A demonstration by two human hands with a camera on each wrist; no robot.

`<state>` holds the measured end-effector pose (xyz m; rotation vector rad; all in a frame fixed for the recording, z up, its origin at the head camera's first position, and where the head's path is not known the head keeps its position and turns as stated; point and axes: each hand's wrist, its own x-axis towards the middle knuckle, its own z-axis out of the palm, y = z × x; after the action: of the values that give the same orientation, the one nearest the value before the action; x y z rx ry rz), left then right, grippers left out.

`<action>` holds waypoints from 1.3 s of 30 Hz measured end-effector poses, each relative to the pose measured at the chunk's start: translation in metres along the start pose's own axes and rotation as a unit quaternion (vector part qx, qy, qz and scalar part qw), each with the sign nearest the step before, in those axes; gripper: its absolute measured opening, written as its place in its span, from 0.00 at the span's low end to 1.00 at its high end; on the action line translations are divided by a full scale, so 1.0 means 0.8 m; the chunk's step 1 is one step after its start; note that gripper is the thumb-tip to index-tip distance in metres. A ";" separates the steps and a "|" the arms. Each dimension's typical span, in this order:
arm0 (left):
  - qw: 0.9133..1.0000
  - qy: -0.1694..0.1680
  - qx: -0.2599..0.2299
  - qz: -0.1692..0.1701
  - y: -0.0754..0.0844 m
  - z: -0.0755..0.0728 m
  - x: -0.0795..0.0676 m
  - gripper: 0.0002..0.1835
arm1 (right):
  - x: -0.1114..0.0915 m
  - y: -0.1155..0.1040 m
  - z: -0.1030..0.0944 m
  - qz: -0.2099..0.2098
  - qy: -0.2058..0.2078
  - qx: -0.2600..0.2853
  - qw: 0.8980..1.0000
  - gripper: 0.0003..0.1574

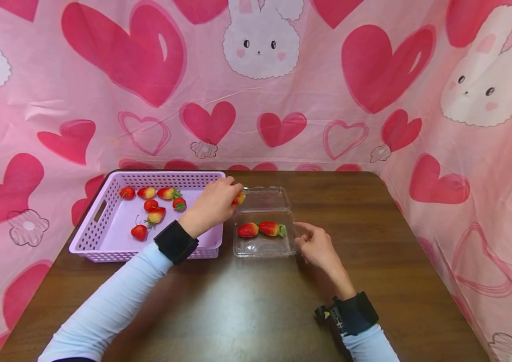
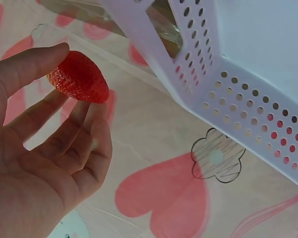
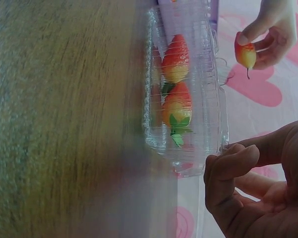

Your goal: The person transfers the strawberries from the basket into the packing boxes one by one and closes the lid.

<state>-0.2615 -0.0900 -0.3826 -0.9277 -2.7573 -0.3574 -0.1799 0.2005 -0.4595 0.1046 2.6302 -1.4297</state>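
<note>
In the head view my left hand point(image 1: 212, 205) is raised between the purple basket and a clear plastic clamshell box point(image 1: 262, 247). It pinches a red and yellow strawberry point(image 2: 80, 78) between thumb and fingers, with a thin stem showing in the right wrist view. The box stands with its lid point(image 1: 265, 199) folded back. Two strawberries point(image 1: 271, 229) lie end to end inside it. At the box's right edge is my right hand point(image 1: 319, 246), its thumb and curled forefinger pinching the rim in the right wrist view.
The purple perforated basket point(image 1: 85, 245) on the left holds several red fruits, among them a strawberry point(image 1: 155, 216) and a small round red fruit point(image 1: 139, 232) with a stem. Brown tabletop point(image 1: 373, 216) surrounds the box. A pink heart-patterned cloth point(image 1: 256, 95) hangs behind and at the sides.
</note>
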 end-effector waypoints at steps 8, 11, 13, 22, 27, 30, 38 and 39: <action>1.000 -0.005 0.006 0.013 0.014 0.006 -0.002 0.18 | 0.000 0.001 0.000 -0.005 0.001 0.000 1.000 0.30; 1.000 -0.003 0.005 0.022 0.018 0.007 -0.002 0.18 | -0.001 0.001 0.000 -0.008 0.002 -0.002 1.000 0.30; 1.000 -0.006 0.006 0.025 0.021 0.007 -0.003 0.18 | -0.001 0.001 0.000 -0.010 0.004 -0.003 1.000 0.30; 0.999 -0.026 -0.006 0.028 0.032 0.019 -0.005 0.18 | 0.000 0.001 0.000 -0.009 0.003 -0.006 1.000 0.30; 0.998 -0.050 -0.018 0.024 0.040 0.027 -0.006 0.20 | 0.001 0.002 0.000 -0.002 -0.001 -0.007 1.000 0.30; 0.997 -0.064 -0.025 0.022 0.043 0.032 -0.007 0.20 | 0.001 0.001 -0.001 -0.002 -0.003 -0.007 1.000 0.30; 0.996 -0.079 -0.003 0.034 0.049 0.040 -0.012 0.19 | 0.001 -0.001 -0.001 0.000 -0.005 -0.007 1.000 0.30; 0.996 -0.079 0.001 0.036 0.050 0.041 -0.012 0.19 | 0.001 -0.001 -0.002 0.000 -0.006 -0.007 1.000 0.30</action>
<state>-0.2331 -0.0549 -0.4098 -1.0953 -2.8555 -0.2792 -0.1812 0.2012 -0.4586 0.0937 2.6316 -1.4065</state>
